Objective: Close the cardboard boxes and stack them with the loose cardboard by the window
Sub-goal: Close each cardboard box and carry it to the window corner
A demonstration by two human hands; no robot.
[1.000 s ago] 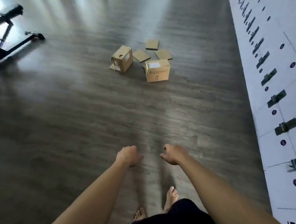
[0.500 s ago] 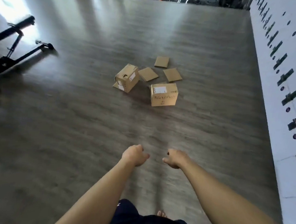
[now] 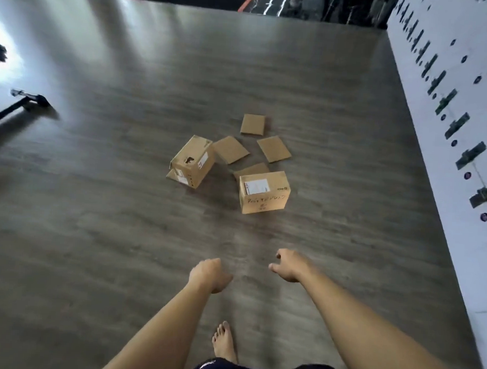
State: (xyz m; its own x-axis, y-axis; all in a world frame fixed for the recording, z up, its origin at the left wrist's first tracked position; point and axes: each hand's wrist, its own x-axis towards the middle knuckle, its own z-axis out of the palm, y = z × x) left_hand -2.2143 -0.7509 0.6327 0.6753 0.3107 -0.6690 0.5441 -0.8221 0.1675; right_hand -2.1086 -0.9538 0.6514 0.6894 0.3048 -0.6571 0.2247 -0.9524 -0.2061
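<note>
Task stock, on the wood floor (image 3: pixel 91 232):
- tipped box (image 3: pixel 193 161), lying askew, a flap under it
- upright box (image 3: pixel 264 192), labelled, top looks shut (far side hidden)
- loose cardboard sheets: (image 3: pixel 253 124), (image 3: pixel 273 148), (image 3: pixel 230 149), one (image 3: pixel 252 168) partly behind the upright box

Hands: left hand (image 3: pixel 209 275) and right hand (image 3: pixel 288 265) apart, loosely curled, empty, well short of the boxes

Progress, judged: nothing gathered or stacked; closing, collecting, carrying all remain
</note>
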